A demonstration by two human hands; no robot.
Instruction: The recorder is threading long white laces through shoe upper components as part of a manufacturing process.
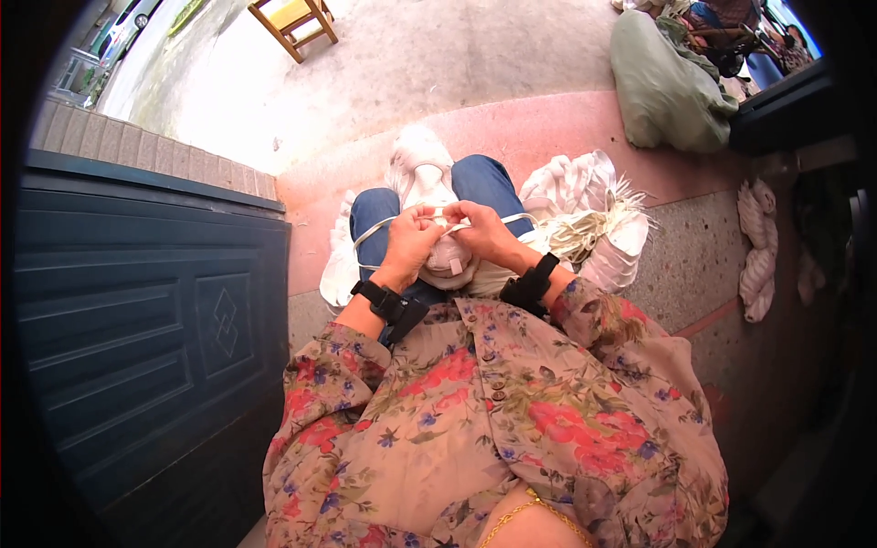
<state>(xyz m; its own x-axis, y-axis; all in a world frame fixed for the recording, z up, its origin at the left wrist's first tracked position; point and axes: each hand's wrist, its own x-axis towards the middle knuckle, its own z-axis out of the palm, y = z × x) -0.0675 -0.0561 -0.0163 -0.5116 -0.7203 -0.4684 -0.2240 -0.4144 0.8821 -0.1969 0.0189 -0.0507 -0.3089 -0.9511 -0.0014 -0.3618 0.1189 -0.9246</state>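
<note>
A pale, off-white shoe [449, 263] rests between my jeans-clad knees, its heel end toward me. My left hand [413, 241] and my right hand [482, 232] meet over its top, fingers pinched on a flat white shoelace [372, 225]. Loops of the lace stick out on both sides of my hands. The exact spot where it passes through the shoe is hidden by my fingers. Beside my right knee lies a bundle of loose cream laces [585, 230] over a pile of white shoes [568, 183].
More white items [340, 265] lie by my left knee. A dark blue panelled door [146, 329] stands at left. Ahead, a stuffed green sack [665, 87] sits at the right, and a wooden stool [297, 27] at the far left. A twisted white bundle [757, 251] lies far right.
</note>
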